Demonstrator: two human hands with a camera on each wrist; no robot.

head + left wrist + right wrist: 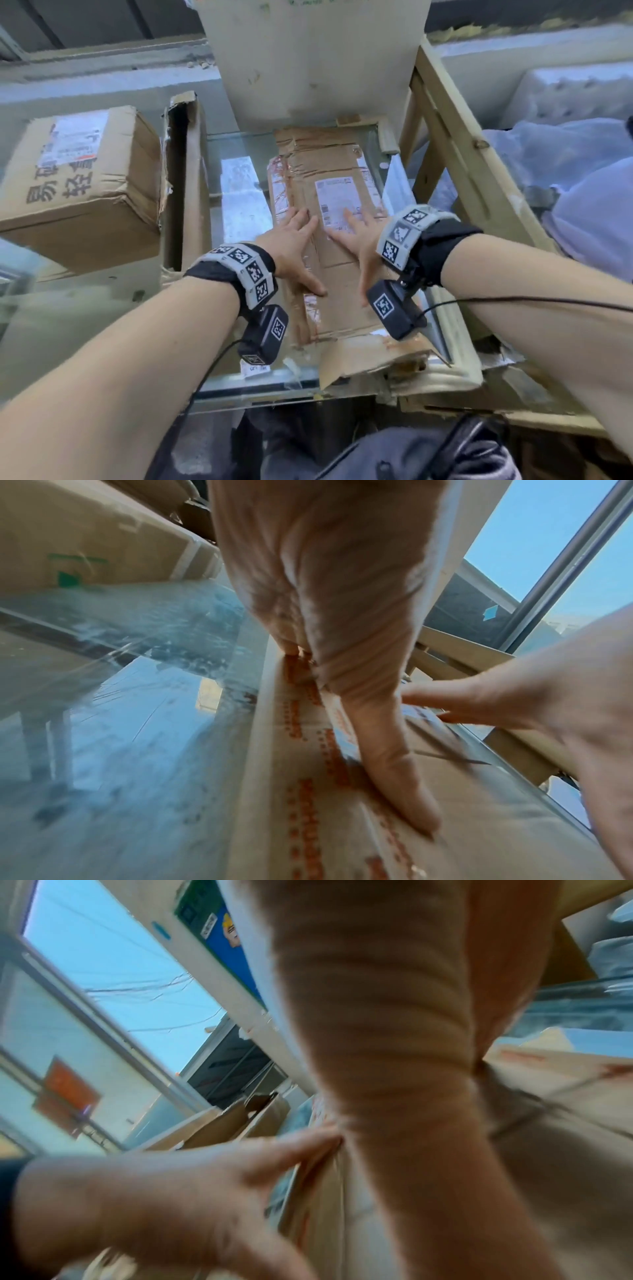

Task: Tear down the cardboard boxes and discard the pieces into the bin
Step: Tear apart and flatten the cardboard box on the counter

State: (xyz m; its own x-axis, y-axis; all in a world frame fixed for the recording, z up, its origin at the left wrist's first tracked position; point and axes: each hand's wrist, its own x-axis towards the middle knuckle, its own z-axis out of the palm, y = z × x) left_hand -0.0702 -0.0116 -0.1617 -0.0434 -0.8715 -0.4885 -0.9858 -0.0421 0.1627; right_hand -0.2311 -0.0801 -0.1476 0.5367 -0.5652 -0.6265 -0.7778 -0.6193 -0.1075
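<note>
A flattened brown cardboard box (337,192) with a white shipping label and orange-printed tape lies lengthwise on the glass table top (236,195). My left hand (296,246) presses flat on its left part, fingers straight, thumb spread toward me. My right hand (356,240) presses flat just beside it, over the label's lower edge. In the left wrist view my left hand (342,631) lies on the taped cardboard (308,818), with the right hand (514,696) coming in from the right. The right wrist view is blurred; my right hand (394,1056) rests on the cardboard (565,1164).
A closed brown box (82,185) with black characters sits at the left. A narrow opened box (185,178) stands on edge beside the flat one. A tall pale board (315,58) stands behind. A wooden frame (455,147) borders the right, with white plastic bags (565,164) beyond.
</note>
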